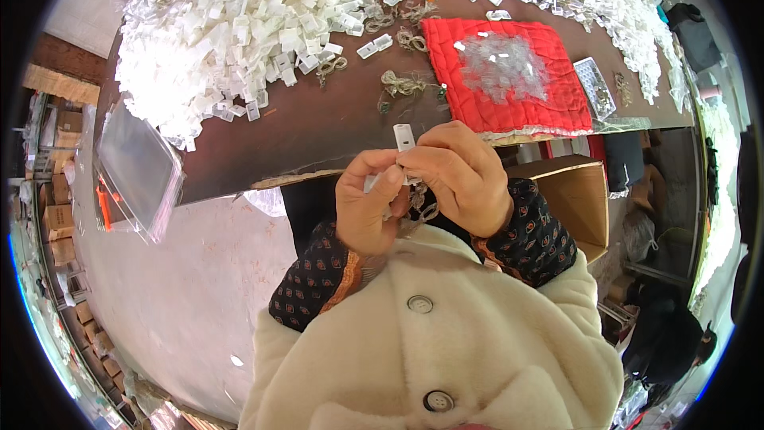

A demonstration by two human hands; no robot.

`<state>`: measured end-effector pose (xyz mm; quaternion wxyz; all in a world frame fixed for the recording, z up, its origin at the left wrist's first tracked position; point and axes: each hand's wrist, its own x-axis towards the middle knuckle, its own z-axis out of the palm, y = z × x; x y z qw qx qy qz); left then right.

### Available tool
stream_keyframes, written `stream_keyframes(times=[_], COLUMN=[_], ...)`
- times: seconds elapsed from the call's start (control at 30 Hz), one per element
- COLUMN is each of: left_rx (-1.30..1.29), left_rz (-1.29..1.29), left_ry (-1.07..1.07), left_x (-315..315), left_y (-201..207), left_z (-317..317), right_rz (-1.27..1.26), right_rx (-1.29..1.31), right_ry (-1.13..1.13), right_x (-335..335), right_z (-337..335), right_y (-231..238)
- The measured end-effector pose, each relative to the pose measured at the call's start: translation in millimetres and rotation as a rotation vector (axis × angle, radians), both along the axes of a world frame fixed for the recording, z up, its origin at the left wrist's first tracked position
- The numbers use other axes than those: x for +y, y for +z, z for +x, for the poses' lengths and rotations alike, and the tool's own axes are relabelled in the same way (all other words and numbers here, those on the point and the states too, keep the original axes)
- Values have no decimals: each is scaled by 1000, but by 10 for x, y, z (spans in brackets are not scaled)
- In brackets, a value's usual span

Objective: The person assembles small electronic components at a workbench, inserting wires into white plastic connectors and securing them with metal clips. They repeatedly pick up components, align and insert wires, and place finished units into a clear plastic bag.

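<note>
Close to my chest, at the table's near edge, my two hands meet with bent fingers. A small white plastic piece (pixel 404 137) with a dark slot stands up between their fingertips. My left hand (pixel 368 205) is closed, with a bit of white plastic showing between its thumb and fingers. My right hand (pixel 465 177) pinches at the lower end of the upright white piece. Below the fingers hangs a looped beige cord (pixel 426 209), partly hidden by both hands. Which fingers bear the piece's weight cannot be made out.
A large heap of white plastic pieces (pixel 263 24) covers the far table (pixel 263 151). Cord bundles (pixel 403 84) lie nearby. To the right are a red quilted cloth (pixel 565 103) with clear bits and a small tray (pixel 594 87). Clear bags (pixel 139 159) hang left; a cardboard box (pixel 585 207) stands below right.
</note>
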<state>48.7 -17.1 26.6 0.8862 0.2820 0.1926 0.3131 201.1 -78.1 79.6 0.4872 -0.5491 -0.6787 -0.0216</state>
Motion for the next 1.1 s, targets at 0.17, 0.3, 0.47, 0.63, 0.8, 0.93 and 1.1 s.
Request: stream_keyframes(times=[0.17,0.3,0.47,0.63,0.8,0.93,1.1], left_rx=[209,73,71,81,97,120,84], left_rz=[132,39,61,10,24,12,59], left_ry=[-3,33,22,23,30,41,24], left_x=[8,32,72,76,105,96,83], left_y=[-82,-98,-187,-262,-258,-246,-222], left_z=[46,92,161,248,301,317,315], right_rz=[31,-10,-126,-469,-623,-620,-476], right_rx=[1,-55,-39,-59,-145,-311,-310], right_ry=[34,-203,-964,-1296,-1359,-1314,-1191], right_x=[-46,-320,-821,-1194,-1133,-1169,-1103], right_z=[83,717,2565,3567,3717,3755,3557], right_y=[-138,-229,-307,-603,-777,-847,-565])
